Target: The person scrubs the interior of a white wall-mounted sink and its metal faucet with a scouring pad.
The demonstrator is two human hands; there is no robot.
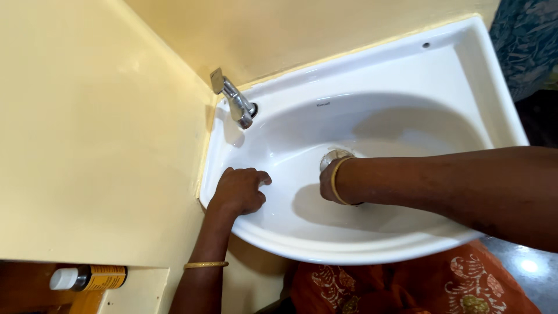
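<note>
Left hand (238,191) rests on the white sink (407,75) rim, lower left of centre, fingers curled, holding nothing. Right hand (329,180) covers the drain (336,155) at frame centre; finger state cannot be determined.

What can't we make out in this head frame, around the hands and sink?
- Right hand: fingers hidden behind its own wrist, head view; whether it holds anything cannot be told.
- Drain: mostly covered by the right hand; only a metal edge shows.
- Left hand: curled on the sink rim; palm side is hidden.
- Bottle: lower left, its far end hidden by the shelf's edge.
- Tap: spout opening faces away.
</note>
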